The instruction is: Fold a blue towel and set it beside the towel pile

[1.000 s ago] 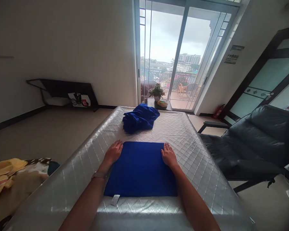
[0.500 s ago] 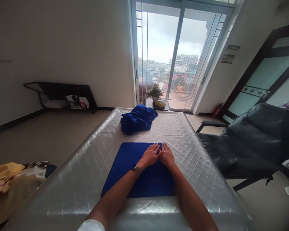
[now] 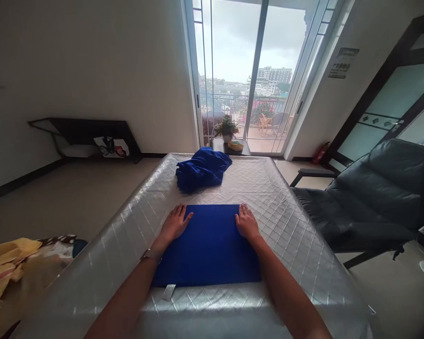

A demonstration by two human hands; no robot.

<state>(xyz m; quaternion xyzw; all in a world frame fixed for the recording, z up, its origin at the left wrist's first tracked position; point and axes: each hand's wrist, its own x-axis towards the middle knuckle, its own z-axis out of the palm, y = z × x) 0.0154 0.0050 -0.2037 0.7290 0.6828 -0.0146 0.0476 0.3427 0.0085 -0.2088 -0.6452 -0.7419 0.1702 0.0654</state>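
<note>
A folded blue cloth [image 3: 208, 247] lies flat on the silver quilted table [image 3: 289, 221] in front of me, a white tag at its near left corner. My left hand [image 3: 173, 225] rests flat on the cloth's far left corner, fingers stretched out. My right hand [image 3: 246, 222] lies flat on the far right corner, fingers also extended. Neither hand grips anything. A crumpled blue cloth [image 3: 201, 168] sits in a heap further back on the table, beyond both hands.
A black leather chair [image 3: 377, 197] stands close to the table's right side. Yellow and patterned fabric [image 3: 10, 263] lies at the lower left. A glass sliding door [image 3: 250, 75], a small table with a potted plant [image 3: 228, 129] and a low dark shelf [image 3: 88, 134] stand behind.
My left hand has slid from beside my right hand back across the cloth to its far left corner. The right hand has stayed on the right corner.
</note>
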